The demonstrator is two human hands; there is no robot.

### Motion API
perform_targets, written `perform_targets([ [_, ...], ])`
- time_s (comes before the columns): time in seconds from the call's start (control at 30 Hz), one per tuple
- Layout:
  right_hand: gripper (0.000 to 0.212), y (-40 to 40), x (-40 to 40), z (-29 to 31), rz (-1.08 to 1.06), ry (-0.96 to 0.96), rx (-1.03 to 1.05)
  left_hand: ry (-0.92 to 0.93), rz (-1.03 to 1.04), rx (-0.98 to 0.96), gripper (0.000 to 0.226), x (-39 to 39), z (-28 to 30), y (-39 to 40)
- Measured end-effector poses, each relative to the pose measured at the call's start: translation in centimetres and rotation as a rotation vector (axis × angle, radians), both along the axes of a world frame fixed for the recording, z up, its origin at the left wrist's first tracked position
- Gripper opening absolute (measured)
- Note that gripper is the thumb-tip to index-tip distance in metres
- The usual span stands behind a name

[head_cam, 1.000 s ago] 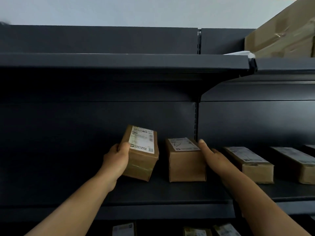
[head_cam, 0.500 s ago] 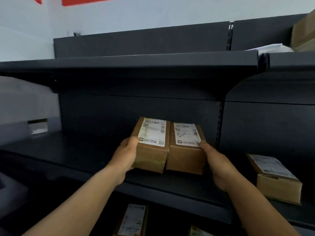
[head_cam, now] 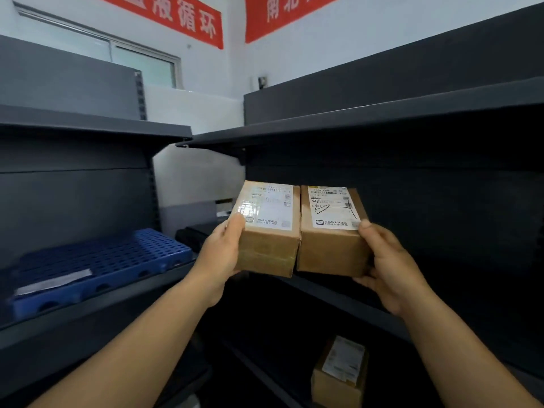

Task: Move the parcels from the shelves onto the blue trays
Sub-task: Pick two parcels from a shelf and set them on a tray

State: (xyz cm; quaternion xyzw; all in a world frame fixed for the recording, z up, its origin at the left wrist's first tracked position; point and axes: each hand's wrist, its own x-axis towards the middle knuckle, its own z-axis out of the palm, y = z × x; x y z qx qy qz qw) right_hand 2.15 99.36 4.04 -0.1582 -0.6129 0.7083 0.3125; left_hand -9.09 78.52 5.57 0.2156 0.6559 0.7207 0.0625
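Observation:
Two brown cardboard parcels with white labels are pressed side by side in the air in front of the dark shelves. My left hand (head_cam: 223, 254) grips the left parcel (head_cam: 266, 231) on its outer side, thumb on its top. My right hand (head_cam: 388, 260) grips the right parcel (head_cam: 332, 234) the same way from the right. A blue perforated tray (head_cam: 117, 254) lies on the left shelf, to the left of and slightly below the parcels, with a flat grey strip on it.
Dark metal shelving (head_cam: 382, 119) stands on the right and another shelf unit (head_cam: 88, 128) on the left, meeting at a corner. One more labelled parcel (head_cam: 341, 369) sits on a lower right shelf. Red banners hang on the white wall above.
Both hands brought the two parcels together, lifted them off the right shelf and carried them left. The view has swung left, so the blue tray is now visible.

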Motion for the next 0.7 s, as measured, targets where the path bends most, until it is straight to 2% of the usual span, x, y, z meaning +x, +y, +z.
perform_targets([
  [0.17,0.041,-7.7,-2.9,0.2,0.116,0.054,-0.013,0.047,0.171,0.028,0.035,-0.2,0.1,-9.0],
  [0.43,0.028,-23.2,-5.5,1.2,0.323,0.124,0.016,0.109,0.428,0.032,0.04,1.8,0.4,-26.0],
  [0.53,0.017,-29.9,-5.8,1.5,0.399,0.144,0.018,0.113,0.516,0.04,0.032,3.4,0.7,-32.8],
  [0.7,0.032,-40.0,-5.7,1.8,0.499,0.136,0.042,0.114,0.667,0.063,0.031,6.5,1.2,-43.0],
])
